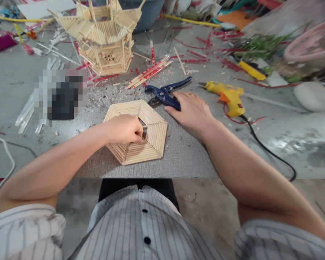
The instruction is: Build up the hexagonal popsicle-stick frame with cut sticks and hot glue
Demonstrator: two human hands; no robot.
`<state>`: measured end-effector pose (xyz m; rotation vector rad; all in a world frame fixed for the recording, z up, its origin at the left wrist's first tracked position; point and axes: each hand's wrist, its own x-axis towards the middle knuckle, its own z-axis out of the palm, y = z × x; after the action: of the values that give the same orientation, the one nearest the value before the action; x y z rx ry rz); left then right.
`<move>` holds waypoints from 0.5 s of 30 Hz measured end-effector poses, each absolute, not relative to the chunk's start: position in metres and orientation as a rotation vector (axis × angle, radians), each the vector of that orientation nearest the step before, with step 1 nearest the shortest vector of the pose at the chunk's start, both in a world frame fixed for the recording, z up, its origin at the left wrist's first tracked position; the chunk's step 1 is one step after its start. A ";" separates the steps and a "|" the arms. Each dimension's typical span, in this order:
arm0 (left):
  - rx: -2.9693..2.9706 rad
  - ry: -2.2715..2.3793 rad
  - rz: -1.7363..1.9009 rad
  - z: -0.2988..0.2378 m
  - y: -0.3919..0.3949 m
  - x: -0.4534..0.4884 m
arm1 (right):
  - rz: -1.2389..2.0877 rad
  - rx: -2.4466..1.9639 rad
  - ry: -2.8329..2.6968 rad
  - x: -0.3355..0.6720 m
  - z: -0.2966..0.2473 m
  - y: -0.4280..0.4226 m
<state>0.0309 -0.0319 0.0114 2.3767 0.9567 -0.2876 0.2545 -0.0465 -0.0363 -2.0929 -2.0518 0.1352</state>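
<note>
A hexagonal panel of thin wooden sticks [157,139], with a small opening at its middle, lies flat near the table's front edge. My left hand [123,128] reaches over it, fingers closed in a pinch at the rim of that opening; the fingertips are partly hidden. To the right, my right hand [192,108] is wrapped over one handle of dark blue hand cutters [165,96], which rest on the table just behind the panel. Behind these stands a pavilion-like model [105,34] made of the same sticks, with a flared roof and posts.
A yellow glue gun [226,94] with a black cord lies on the right. Paper-wrapped chopsticks [150,74] sit behind the cutters. Clear glue sticks [27,112] are at left beside a blurred dark object [63,99]. A yellow-handled knife [251,70], red wrapper scraps and a pink basket [308,47] are farther back.
</note>
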 end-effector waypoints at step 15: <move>2.322 0.972 -0.300 0.012 -0.030 0.031 | 0.128 -2.080 -2.055 0.255 -0.036 -0.047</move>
<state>0.0309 -0.0302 0.0116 2.3215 0.9722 -0.2995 0.2550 -0.0474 -0.0359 -2.0804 -2.0550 0.1281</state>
